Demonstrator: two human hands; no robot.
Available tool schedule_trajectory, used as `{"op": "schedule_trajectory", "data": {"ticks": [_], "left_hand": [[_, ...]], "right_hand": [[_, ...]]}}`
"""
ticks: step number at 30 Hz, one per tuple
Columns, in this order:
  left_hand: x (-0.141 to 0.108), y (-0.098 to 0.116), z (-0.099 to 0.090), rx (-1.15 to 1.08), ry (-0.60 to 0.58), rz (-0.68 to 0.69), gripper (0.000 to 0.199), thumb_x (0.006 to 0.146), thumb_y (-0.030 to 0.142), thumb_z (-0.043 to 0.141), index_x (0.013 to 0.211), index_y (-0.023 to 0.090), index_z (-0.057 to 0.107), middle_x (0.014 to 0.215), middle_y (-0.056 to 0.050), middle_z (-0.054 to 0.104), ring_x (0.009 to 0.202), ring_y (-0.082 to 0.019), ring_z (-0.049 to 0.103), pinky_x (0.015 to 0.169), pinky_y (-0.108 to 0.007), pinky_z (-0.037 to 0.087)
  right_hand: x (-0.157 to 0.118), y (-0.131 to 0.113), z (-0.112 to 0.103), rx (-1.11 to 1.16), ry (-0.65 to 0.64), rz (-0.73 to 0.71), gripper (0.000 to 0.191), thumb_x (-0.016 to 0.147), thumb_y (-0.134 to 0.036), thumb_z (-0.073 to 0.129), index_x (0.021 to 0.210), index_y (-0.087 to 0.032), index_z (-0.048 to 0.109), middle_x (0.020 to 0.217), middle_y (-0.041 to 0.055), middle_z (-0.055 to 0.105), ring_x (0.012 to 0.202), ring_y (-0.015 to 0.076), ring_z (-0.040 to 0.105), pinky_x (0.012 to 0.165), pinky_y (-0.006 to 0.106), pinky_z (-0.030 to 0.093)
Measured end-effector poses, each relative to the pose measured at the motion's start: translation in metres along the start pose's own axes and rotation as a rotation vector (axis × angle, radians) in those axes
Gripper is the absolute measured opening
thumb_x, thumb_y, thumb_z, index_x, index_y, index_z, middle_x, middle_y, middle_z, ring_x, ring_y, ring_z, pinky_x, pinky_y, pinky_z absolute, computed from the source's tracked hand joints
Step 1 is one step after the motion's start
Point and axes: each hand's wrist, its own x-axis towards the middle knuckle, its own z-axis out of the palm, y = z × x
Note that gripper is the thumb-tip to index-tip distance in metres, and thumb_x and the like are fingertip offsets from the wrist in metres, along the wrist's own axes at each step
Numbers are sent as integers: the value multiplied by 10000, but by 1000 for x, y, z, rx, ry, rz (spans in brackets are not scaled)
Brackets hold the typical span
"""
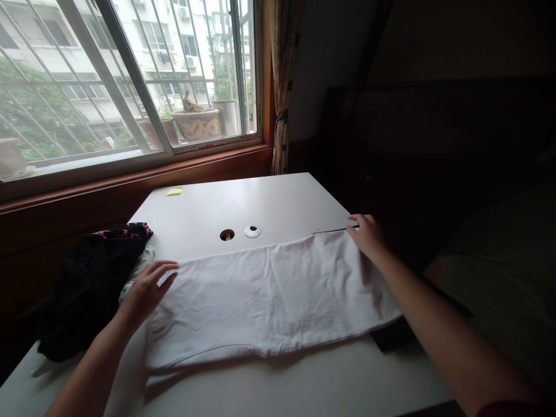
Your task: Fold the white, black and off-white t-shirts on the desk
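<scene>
A white cloth garment (pixel 243 298), folded into a long strip, lies across the white table in front of me. Creases run over it, and a curved seam shows near its lower left edge. My left hand (pixel 150 286) is at its upper left corner, fingers stretched and thumb apart. At the upper right corner is my right hand (pixel 365 233), its fingers extended over the garment's far edge. A thin dark line shows along that edge beside the right hand. Whether the garment is trousers or a top I cannot tell.
A heap of black clothing (pixel 87 289) with pink trim sits at the table's left. Dark cloth (pixel 393 336) shows under the garment's right end. The white table (pixel 278 200) has a round hole (pixel 227 235), a round cap (pixel 252 231) and a yellow note (pixel 174 191). A barred window (pixel 143 75) stands behind.
</scene>
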Motion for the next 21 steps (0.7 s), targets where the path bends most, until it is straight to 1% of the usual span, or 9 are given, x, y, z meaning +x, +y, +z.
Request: {"op": "schedule_trajectory", "data": {"ticks": [2, 5, 7, 8, 10, 12, 14, 17, 21], "left_hand": [[-19, 24, -3, -109, -147, 111, 210, 1000, 392, 589, 1102, 265, 722, 1118, -61, 736, 1061, -230, 683, 969, -356, 542], [-51, 61, -10, -160, -335, 185, 175, 980, 361, 650, 1125, 295, 721, 1137, -54, 733, 1084, -224, 669, 951, -333, 555], [-70, 79, -16, -139, -390, 178, 205, 952, 373, 695, 1145, 306, 710, 1152, -58, 723, 1078, -231, 660, 929, -332, 565], [-78, 85, -18, -122, -401, 166, 223, 940, 379, 712, 1151, 310, 704, 1157, -60, 718, 1069, -234, 657, 915, -332, 569], [-89, 92, -23, -94, -407, 138, 248, 919, 381, 736, 1153, 312, 694, 1155, -64, 707, 1046, -238, 651, 885, -327, 574], [-95, 96, -26, -83, -411, 119, 235, 913, 360, 739, 1134, 303, 686, 1141, -68, 699, 1023, -241, 647, 858, -322, 572], [-96, 99, -29, -86, -428, 110, 172, 933, 319, 704, 1099, 289, 677, 1125, -71, 692, 1001, -236, 643, 839, -315, 562], [-95, 102, -32, -102, -461, 109, 61, 987, 258, 598, 996, 263, 658, 1061, -67, 682, 935, -214, 638, 805, -301, 534], [-97, 100, -32, -121, -457, 100, 166, 1036, 251, 509, 921, 247, 630, 956, -48, 664, 834, -183, 625, 756, -279, 498]], "right_hand": [[-13, -23, 9, 44, -56, -36, 271, 1020, -394, 622, 1219, -220, 677, 1294, 93, 654, 1082, 225, 655, 946, 426, 570], [-46, -76, 22, 154, -197, -125, 179, 993, -380, 649, 929, -235, 732, 1016, 41, 718, 920, 201, 665, 844, 338, 566], [-74, -117, 29, 371, -472, -240, 147, 994, -334, 647, 917, -221, 703, 953, 31, 704, 868, 189, 653, 792, 313, 539], [-88, -138, 32, 430, -549, -294, 134, 970, -345, 684, 930, -218, 692, 952, 28, 695, 870, 186, 646, 789, 306, 523], [-112, -173, 37, 448, -602, -392, 241, 882, -417, 785, 989, -226, 686, 1011, 33, 686, 924, 204, 631, 805, 314, 496], [-127, -196, 41, 385, -634, -496, 360, 792, -489, 845, 962, -226, 668, 1013, 40, 671, 933, 227, 608, 794, 331, 475], [-131, -206, 44, 303, -649, -550, 325, 784, -453, 837, 910, -220, 648, 995, 44, 660, 928, 232, 591, 769, 326, 454], [-124, -204, 43, 250, -662, -538, 131, 840, -288, 747, 865, -215, 640, 926, 26, 651, 855, 193, 586, 701, 286, 406], [-113, -195, 35, 291, -647, -514, 57, 852, -175, 690, 879, -215, 660, 893, 2, 653, 778, 147, 584, 653, 261, 365]]}}
